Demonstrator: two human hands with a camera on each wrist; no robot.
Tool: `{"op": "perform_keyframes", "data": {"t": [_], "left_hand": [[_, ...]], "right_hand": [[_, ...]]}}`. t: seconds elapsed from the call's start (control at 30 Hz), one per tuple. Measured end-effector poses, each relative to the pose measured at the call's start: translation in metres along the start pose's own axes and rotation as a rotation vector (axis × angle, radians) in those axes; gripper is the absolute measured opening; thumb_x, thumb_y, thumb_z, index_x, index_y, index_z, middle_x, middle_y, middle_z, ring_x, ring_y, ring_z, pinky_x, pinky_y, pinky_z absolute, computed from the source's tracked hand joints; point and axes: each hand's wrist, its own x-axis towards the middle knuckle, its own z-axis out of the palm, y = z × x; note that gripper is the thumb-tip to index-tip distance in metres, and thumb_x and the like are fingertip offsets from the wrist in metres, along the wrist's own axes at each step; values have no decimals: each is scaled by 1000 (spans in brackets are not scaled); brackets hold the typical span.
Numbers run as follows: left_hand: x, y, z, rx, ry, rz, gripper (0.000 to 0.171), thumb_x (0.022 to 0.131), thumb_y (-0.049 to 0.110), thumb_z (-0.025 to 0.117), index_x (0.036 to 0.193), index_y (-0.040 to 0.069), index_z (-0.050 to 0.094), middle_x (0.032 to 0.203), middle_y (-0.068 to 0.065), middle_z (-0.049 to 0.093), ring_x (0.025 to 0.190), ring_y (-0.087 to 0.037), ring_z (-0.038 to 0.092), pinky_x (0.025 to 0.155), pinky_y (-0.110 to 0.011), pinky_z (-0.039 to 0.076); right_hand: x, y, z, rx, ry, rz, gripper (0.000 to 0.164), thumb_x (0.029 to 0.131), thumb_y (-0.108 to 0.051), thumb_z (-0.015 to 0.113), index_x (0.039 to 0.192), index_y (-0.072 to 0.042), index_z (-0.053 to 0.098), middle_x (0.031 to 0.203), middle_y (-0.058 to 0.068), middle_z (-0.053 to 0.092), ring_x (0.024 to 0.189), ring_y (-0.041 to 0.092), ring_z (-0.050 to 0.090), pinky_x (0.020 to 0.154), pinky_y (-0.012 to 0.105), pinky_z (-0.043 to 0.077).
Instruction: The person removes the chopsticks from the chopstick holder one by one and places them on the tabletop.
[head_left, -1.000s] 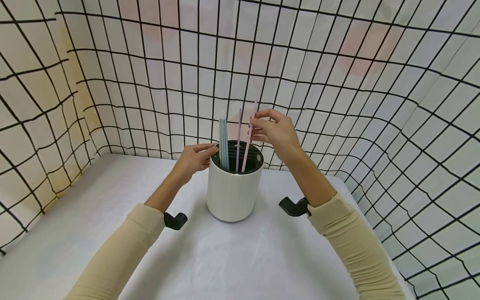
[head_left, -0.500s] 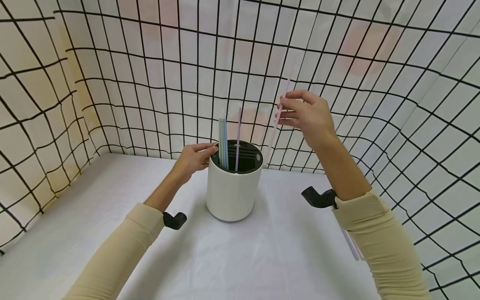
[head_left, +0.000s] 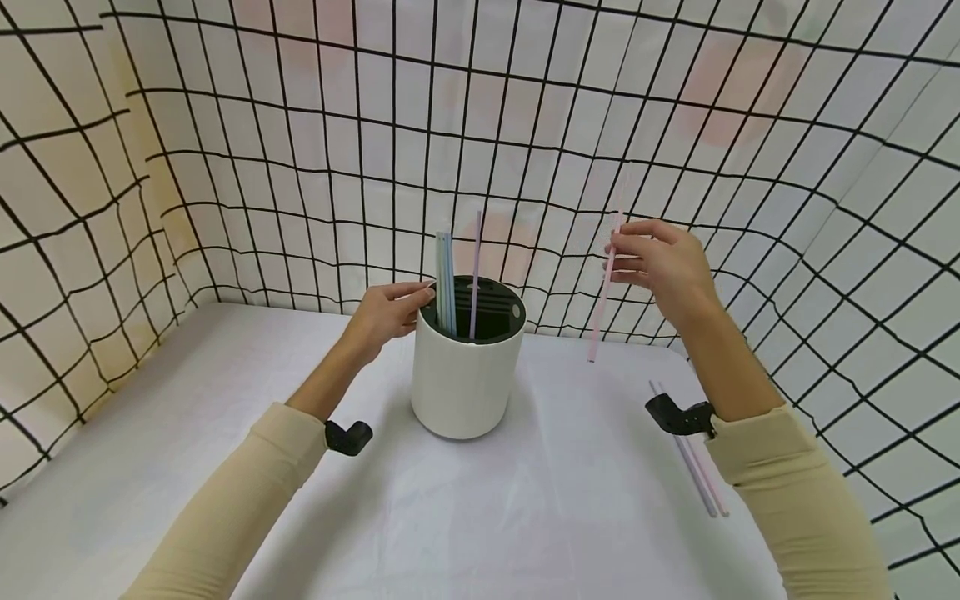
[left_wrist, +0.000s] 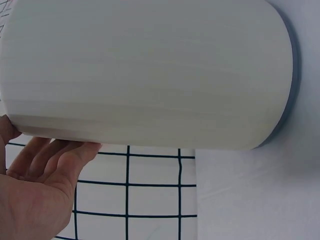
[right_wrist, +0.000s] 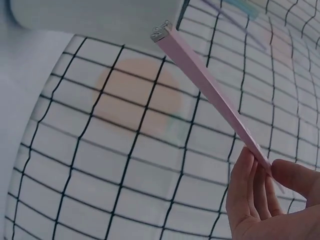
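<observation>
A white round utensil holder [head_left: 467, 392] with a black slotted top stands upright on the table. My left hand [head_left: 384, 321] grips its upper left edge; in the left wrist view the thumb is at the rim and the fingers [left_wrist: 75, 160] lie against the wall. Several pale green and blue sticks [head_left: 446, 283] and one purple stick [head_left: 476, 275] stand in the holder. Off to its right, my right hand [head_left: 667, 267] pinches a long thin pink stick [head_left: 603, 296] in the air. The right wrist view shows this stick's grey lower end pointing toward the holder.
Purple and pink sticks [head_left: 701, 479] lie on the white-covered table [head_left: 480, 525] at the right, partly behind the right wrist's black camera mount [head_left: 678, 415]. Black grid panels [head_left: 375, 133] enclose the back and both sides.
My right hand has drawn the pink stick up out of the holder, carried it to the right, then lowered it somewhat. The sticks on the table have come into view. My left hand stays put.
</observation>
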Motion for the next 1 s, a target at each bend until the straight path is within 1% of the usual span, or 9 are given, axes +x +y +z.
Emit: {"op": "perform_keyframes", "data": {"t": [0.2, 0.27, 0.3, 0.43, 0.53, 0.77, 0.9, 1.0], "left_hand": [[0, 1, 1, 4, -1, -7, 48, 100, 33, 66, 143, 10, 60, 140, -13, 63, 128, -27, 63, 107, -41, 52], [1, 1, 1, 3, -3, -9, 49, 100, 33, 66, 143, 10, 59, 141, -13, 63, 128, -27, 62, 107, -41, 52], [1, 1, 1, 4, -3, -10, 49, 100, 33, 66, 143, 11, 59, 141, -13, 62, 128, -27, 62, 107, -40, 52], [1, 1, 1, 3, 0, -10, 49, 100, 33, 66, 143, 11, 59, 141, -13, 62, 128, -27, 62, 107, -41, 52], [1, 1, 1, 7, 5, -11, 48, 100, 33, 66, 143, 11, 59, 141, -13, 62, 128, -27, 62, 107, -41, 52], [0, 2, 1, 13, 6, -11, 48, 100, 33, 66, 143, 12, 60, 141, -12, 62, 128, -27, 62, 108, -41, 52], [0, 2, 0, 18, 3, -10, 49, 100, 34, 66, 144, 12, 59, 142, -12, 62, 129, -27, 62, 108, -41, 51], [0, 1, 0, 20, 2, -8, 50, 100, 35, 66, 144, 11, 59, 142, -12, 61, 129, -27, 61, 108, -41, 51]], "right_hand": [[3, 26, -29, -120, -3, 62, 36, 98, -27, 69, 125, -5, 58, 96, -7, 73, 87, 11, 72, 78, 23, 62], [4, 36, -39, -137, -5, 86, 40, 99, -27, 68, 128, -3, 57, 94, -10, 73, 86, 10, 72, 78, 23, 62], [4, 41, -45, -127, -11, 96, 41, 99, -26, 67, 130, -1, 56, 94, -9, 73, 85, 10, 72, 78, 23, 62], [5, 62, -65, -181, -31, 134, 45, 101, -26, 64, 135, 2, 52, 92, -13, 74, 82, 7, 72, 78, 23, 62], [4, 78, -78, -220, -55, 178, 43, 102, -27, 63, 134, 0, 53, 91, -16, 73, 82, 5, 72, 79, 22, 61], [4, 118, -106, -252, -129, 278, 37, 104, -27, 60, 132, -3, 52, 89, -19, 72, 86, 4, 72, 84, 25, 62], [0, 141, -120, -257, -133, 330, 43, 104, -26, 61, 137, 0, 51, 90, -17, 72, 88, 6, 73, 86, 28, 62], [-4, 156, -128, -249, -135, 364, 53, 103, -24, 62, 144, 5, 46, 90, -16, 72, 88, 7, 73, 85, 29, 62]]}}
